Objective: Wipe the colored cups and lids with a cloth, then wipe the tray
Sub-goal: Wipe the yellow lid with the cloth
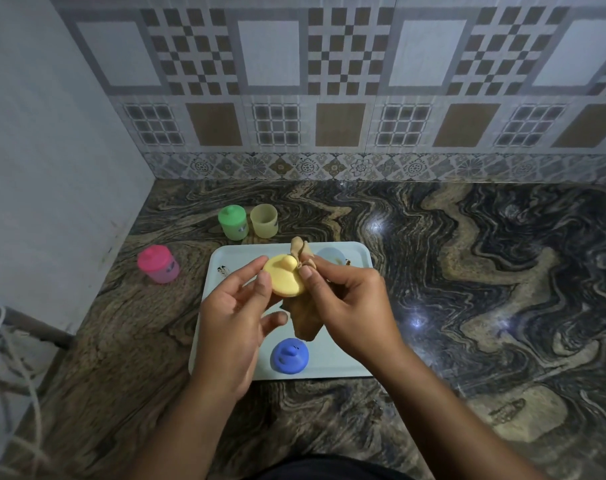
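Round yellow lid (pixel 284 279) with knob, unmarked

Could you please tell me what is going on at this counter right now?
A person holds a round yellow plastic lid in the left hand and presses a crumpled tan cloth, gripped in the right hand, against it, above a pale rectangular tray on the marbled stone counter. A round blue plastic lid lies at the tray's near end. A green lidded plastic cup and an open yellow plastic cup stand beyond the tray; a pink lidded plastic cup stands to its left.
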